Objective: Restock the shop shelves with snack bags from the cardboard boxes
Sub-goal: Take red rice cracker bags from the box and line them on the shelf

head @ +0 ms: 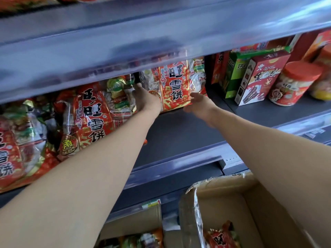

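Note:
A red snack bag [174, 83] with large printed characters stands upright at the back of the dark shelf [179, 133]. My left hand [146, 99] grips its left edge, fingers reaching behind it. My right hand [198, 102] touches its lower right corner with the fingers spread. More red snack bags [89, 115] lean in a row on the same shelf to the left. Below, an open cardboard box [250, 199] holds another red bag [221, 237] at the bottom of the view.
The blue shelf edge above [125, 51] overhangs the bags closely. To the right stand snack cartons [258, 77] and a red-lidded jar [293, 85]. A second cardboard box [136, 228] with bags sits at the lower left of the first.

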Demonstrator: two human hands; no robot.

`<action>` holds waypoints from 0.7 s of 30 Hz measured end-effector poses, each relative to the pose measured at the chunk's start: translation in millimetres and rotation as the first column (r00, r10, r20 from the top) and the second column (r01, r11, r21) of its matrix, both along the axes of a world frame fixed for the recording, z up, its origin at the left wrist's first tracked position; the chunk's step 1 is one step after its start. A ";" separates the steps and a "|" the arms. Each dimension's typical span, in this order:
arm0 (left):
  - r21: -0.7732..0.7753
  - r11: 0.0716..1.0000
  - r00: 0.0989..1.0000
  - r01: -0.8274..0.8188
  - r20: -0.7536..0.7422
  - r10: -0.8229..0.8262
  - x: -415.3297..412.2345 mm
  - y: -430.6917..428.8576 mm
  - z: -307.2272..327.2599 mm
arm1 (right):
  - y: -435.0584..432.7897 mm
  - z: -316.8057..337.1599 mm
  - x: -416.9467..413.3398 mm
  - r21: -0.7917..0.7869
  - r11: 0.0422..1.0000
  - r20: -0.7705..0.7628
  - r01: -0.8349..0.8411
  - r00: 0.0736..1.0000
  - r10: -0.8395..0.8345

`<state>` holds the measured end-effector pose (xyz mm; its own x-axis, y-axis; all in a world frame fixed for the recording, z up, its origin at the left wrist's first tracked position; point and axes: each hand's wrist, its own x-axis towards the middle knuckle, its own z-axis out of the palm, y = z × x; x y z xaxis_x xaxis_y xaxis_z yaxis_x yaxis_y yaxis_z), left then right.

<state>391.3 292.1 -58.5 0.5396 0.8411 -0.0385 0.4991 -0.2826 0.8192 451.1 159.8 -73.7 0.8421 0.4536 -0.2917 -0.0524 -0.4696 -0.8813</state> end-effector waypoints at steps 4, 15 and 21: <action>0.049 0.996 0.997 0.076 0.013 -0.077 -21.6 -32.5 -4.3 | -21.8 5.4 -21.8 -0.046 0.999 0.123 0.022 0.992 -0.016; -0.049 0.928 0.929 0.370 0.007 -0.370 -148.1 -219.9 -46.0 | -180.3 -49.9 -147.9 -0.146 0.982 0.152 0.118 0.984 -0.095; -0.421 0.858 0.810 0.296 -0.366 -0.459 -188.5 -284.4 -121.2 | -240.6 -120.8 -211.6 -0.294 0.952 -0.041 0.079 0.995 -0.095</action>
